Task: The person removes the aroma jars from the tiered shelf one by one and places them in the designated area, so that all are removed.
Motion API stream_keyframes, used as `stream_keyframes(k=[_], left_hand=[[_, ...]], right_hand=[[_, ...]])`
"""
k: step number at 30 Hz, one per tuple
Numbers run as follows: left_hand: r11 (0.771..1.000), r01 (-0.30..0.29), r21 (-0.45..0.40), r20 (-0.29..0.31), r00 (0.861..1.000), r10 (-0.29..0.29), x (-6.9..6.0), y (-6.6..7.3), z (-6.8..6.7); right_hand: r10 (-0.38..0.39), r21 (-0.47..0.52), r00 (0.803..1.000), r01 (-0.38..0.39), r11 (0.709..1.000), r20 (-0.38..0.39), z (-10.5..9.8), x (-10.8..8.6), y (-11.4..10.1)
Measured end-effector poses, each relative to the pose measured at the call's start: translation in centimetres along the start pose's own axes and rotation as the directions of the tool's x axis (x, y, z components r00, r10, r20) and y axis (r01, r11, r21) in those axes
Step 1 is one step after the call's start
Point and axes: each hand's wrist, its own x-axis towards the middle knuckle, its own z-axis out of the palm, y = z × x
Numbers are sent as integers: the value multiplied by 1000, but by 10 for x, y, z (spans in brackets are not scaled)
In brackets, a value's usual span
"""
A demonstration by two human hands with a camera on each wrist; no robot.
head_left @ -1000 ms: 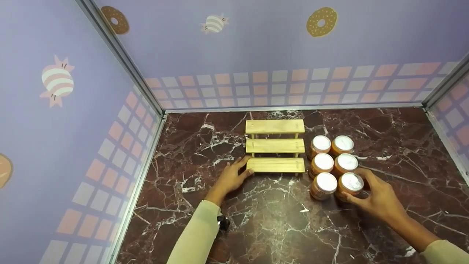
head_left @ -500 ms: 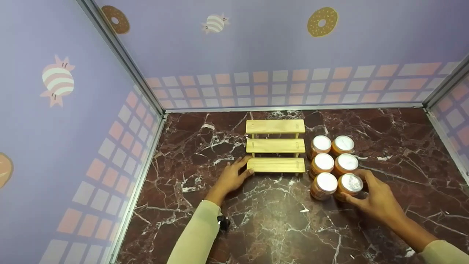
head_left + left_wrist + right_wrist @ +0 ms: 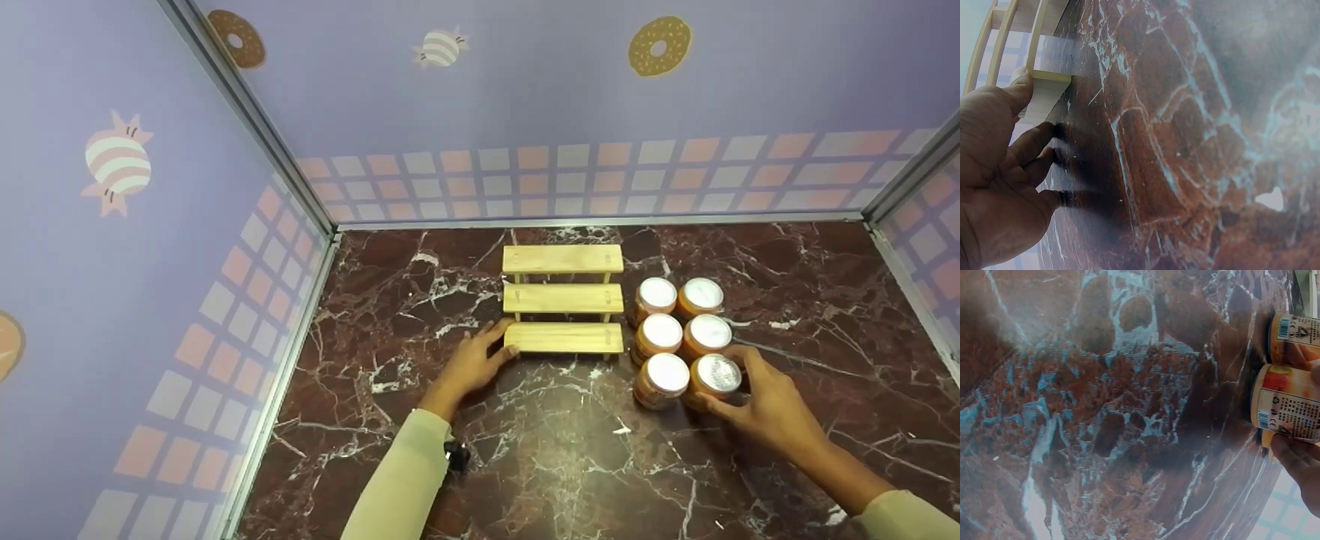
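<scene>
A three-step wooden display stand [image 3: 563, 298] rests on the marbled tabletop. At its left end my left hand [image 3: 471, 363] holds the lowest step between thumb and index finger. The left wrist view shows the thumb of that hand [image 3: 1005, 185] against the step's end [image 3: 1049, 90], with the other fingertips down at the tabletop. Several orange jars with white lids stand in two columns right of the stand. My right hand [image 3: 780, 401] grips the front right jar [image 3: 718, 375], thumb in front and fingers behind. That jar [image 3: 1287, 402] shows its printed label in the right wrist view.
The front left jar [image 3: 664, 381] stands close beside the gripped one, with further jars [image 3: 660, 332] behind. Purple panels with candy and doughnut prints [image 3: 525, 90] wall in the dark red marbled tabletop [image 3: 570, 465] at the back and sides.
</scene>
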Motion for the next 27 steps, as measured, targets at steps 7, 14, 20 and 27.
stream_keyframes(k=[7,14,20,27], left_hand=[[1000,-2,-6,-1,1000,2,0,4,-2],[999,31,-25,14,999,-30,-2,9,-3],[999,36,-19,29,999,-36,0,7,-4],[999,41,-13,31,999,-40,0,3,-4]], right_hand=[[23,-12,999,-22,1000,48,-3,2,-3],[30,-21,998,-29,999,59,-5,2,-4],[29,-12,998,-29,1000,59,-5,2,-4],[22,-8,999,-22,1000,50,-3,3,-6]])
